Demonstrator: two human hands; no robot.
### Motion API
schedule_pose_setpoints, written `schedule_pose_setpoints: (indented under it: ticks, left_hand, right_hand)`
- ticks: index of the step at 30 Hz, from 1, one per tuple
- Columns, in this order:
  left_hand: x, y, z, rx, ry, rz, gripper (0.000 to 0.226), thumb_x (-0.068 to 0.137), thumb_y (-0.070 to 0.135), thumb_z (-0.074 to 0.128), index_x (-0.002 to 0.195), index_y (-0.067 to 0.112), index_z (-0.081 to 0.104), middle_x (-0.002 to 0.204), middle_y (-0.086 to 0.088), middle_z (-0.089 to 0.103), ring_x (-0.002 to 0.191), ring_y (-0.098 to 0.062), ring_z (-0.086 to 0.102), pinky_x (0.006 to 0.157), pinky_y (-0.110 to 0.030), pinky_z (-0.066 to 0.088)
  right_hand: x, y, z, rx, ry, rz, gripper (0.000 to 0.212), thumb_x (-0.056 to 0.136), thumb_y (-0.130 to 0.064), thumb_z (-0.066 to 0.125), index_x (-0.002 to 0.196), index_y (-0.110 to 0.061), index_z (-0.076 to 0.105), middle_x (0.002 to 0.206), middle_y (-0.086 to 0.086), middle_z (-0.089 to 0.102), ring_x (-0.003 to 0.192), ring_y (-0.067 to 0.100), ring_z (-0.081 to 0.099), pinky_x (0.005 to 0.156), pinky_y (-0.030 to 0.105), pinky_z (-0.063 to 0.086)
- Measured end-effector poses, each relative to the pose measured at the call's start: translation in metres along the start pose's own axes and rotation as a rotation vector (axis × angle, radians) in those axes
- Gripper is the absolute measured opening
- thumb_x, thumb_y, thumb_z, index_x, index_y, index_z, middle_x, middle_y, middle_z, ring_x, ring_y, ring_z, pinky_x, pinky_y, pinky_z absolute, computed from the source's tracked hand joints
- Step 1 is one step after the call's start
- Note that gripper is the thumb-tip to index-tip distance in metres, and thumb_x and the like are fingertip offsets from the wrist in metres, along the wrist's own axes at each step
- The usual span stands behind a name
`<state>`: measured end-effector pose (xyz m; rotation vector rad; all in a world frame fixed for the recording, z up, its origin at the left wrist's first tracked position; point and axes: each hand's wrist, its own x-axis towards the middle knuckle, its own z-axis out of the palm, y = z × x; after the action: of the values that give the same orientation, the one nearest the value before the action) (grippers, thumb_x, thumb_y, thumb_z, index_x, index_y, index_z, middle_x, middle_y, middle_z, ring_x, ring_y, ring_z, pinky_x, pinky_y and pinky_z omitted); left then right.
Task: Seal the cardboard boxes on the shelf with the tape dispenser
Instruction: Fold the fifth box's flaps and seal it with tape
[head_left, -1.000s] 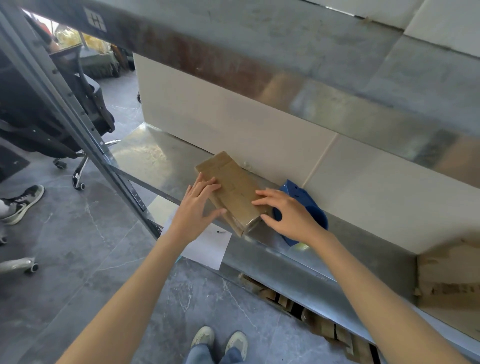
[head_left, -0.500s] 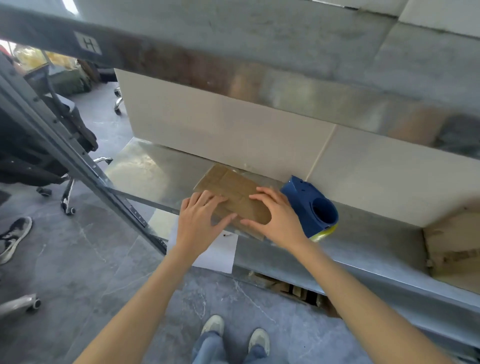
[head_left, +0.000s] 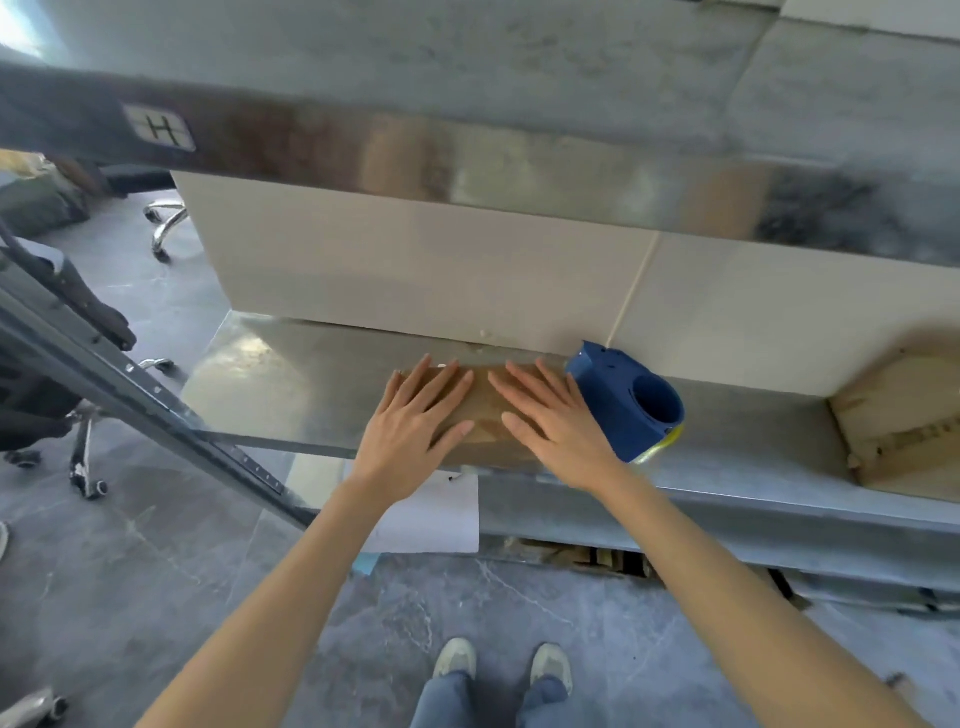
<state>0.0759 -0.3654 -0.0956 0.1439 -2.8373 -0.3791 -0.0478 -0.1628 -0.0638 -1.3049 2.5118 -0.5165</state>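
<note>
A small brown cardboard box (head_left: 485, 410) lies flat on the metal shelf (head_left: 291, 384), near its front edge. My left hand (head_left: 410, 431) rests flat on the box's left half, fingers straight and spread. My right hand (head_left: 556, 421) lies flat on its right half, fingers straight too. A blue tape dispenser (head_left: 631, 408) with a yellowish tape edge stands on the shelf just right of the box, touching or nearly touching my right hand. Most of the box top is hidden under my hands.
Another cardboard box (head_left: 904, 421) sits at the shelf's far right. A slanted metal upright (head_left: 156, 410) crosses the left side. White paper (head_left: 431, 514) hangs below the shelf edge. Office chairs (head_left: 62, 364) stand on the grey floor at left. An upper shelf beam (head_left: 467, 166) runs overhead.
The box has been turned from slanting to lying along the shelf's length. Both hands went from holding its edges to lying flat on its top.
</note>
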Motion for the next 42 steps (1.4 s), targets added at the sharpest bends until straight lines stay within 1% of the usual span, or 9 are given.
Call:
schedule_pose_setpoints:
  ticks: [6, 11, 17, 20, 25, 28, 33, 38, 42]
  left_hand:
    - [0.001, -0.003, 0.006, -0.053, 0.034, 0.019, 0.059, 0.101, 0.059, 0.032, 0.150, 0.027, 0.043, 0.160, 0.005, 0.033, 0.151, -0.026, 0.022, 0.124, -0.044, 0.012]
    - [-0.001, -0.002, 0.006, -0.216, 0.102, -0.061, 0.061, 0.097, 0.062, 0.039, 0.145, 0.027, 0.050, 0.156, 0.010, 0.040, 0.150, -0.016, 0.023, 0.125, -0.034, 0.006]
    - [0.002, 0.015, 0.011, -0.534, 0.312, -0.325, 0.044, 0.092, 0.045, 0.054, 0.128, 0.023, 0.067, 0.143, 0.015, 0.054, 0.146, -0.004, 0.029, 0.118, -0.035, 0.031]
    - [0.001, 0.010, 0.008, -0.551, 0.269, -0.271, 0.045, 0.090, 0.043, 0.060, 0.129, 0.022, 0.065, 0.145, 0.014, 0.050, 0.148, -0.006, 0.024, 0.113, -0.014, 0.023]
    - [0.001, 0.010, 0.005, -0.640, 0.257, -0.355, 0.045, 0.089, 0.025, 0.074, 0.131, 0.023, 0.060, 0.156, 0.010, 0.033, 0.152, -0.008, 0.010, 0.110, -0.011, 0.020]
    - [-0.006, 0.012, 0.000, -0.676, 0.199, -0.396, 0.058, 0.085, 0.036, 0.075, 0.137, 0.030, 0.051, 0.159, 0.013, 0.016, 0.148, 0.000, 0.011, 0.104, -0.006, 0.022]
    - [-0.026, 0.008, -0.003, -0.697, 0.202, -0.421, 0.087, 0.071, 0.058, 0.074, 0.145, 0.033, 0.037, 0.148, 0.011, 0.019, 0.130, 0.012, 0.029, 0.102, -0.021, 0.038]
    - [-0.031, 0.001, 0.000, -0.639, 0.141, -0.425, 0.101, 0.067, 0.064, 0.078, 0.149, 0.035, 0.027, 0.150, 0.015, 0.024, 0.129, 0.003, 0.037, 0.100, -0.044, 0.051]
    - [-0.033, -0.002, 0.001, -0.522, 0.130, -0.413, 0.099, 0.070, 0.072, 0.072, 0.149, 0.033, 0.029, 0.151, 0.016, 0.032, 0.134, -0.008, 0.037, 0.109, -0.059, 0.038]
  right_hand:
    - [0.002, 0.004, 0.012, -0.222, 0.086, -0.050, 0.057, 0.099, -0.064, 0.011, 0.152, -0.047, 0.021, 0.165, -0.010, 0.013, 0.153, 0.023, 0.004, 0.124, 0.048, 0.004]
    - [-0.001, 0.008, 0.020, 0.273, 0.295, 0.037, 0.058, 0.091, -0.058, 0.055, 0.142, -0.032, 0.052, 0.159, -0.013, 0.027, 0.149, 0.000, 0.005, 0.119, 0.023, 0.017]
    - [0.001, 0.000, 0.030, 0.492, 0.510, 0.165, 0.048, 0.083, -0.038, 0.077, 0.128, -0.027, 0.066, 0.152, -0.010, 0.036, 0.144, 0.005, 0.028, 0.115, 0.017, 0.028]
    - [0.000, 0.000, 0.028, 0.558, 0.499, 0.191, 0.050, 0.081, -0.037, 0.079, 0.128, -0.029, 0.065, 0.153, -0.014, 0.031, 0.144, 0.000, 0.026, 0.110, 0.006, 0.023]
    - [0.001, -0.004, 0.026, 0.570, 0.472, 0.211, 0.054, 0.081, -0.038, 0.080, 0.131, -0.033, 0.061, 0.162, -0.015, 0.017, 0.147, -0.005, 0.014, 0.106, -0.001, 0.017]
    - [-0.002, -0.008, 0.022, 0.544, 0.452, 0.258, 0.061, 0.080, -0.046, 0.078, 0.135, -0.036, 0.054, 0.162, -0.019, 0.011, 0.139, -0.019, 0.012, 0.097, -0.001, 0.024]
    - [-0.007, -0.019, 0.021, 0.439, 0.529, 0.414, 0.074, 0.074, -0.066, 0.072, 0.136, -0.040, 0.041, 0.151, -0.013, 0.030, 0.122, -0.008, 0.035, 0.080, 0.027, 0.048]
    - [-0.011, -0.018, 0.025, 0.454, 0.587, 0.374, 0.072, 0.070, -0.075, 0.066, 0.130, -0.040, 0.046, 0.137, -0.008, 0.045, 0.128, 0.008, 0.044, 0.088, 0.027, 0.045]
    - [-0.020, -0.024, 0.025, 0.486, 0.541, 0.351, 0.079, 0.072, -0.073, 0.068, 0.139, -0.043, 0.038, 0.146, -0.013, 0.039, 0.134, 0.002, 0.038, 0.090, 0.023, 0.039]
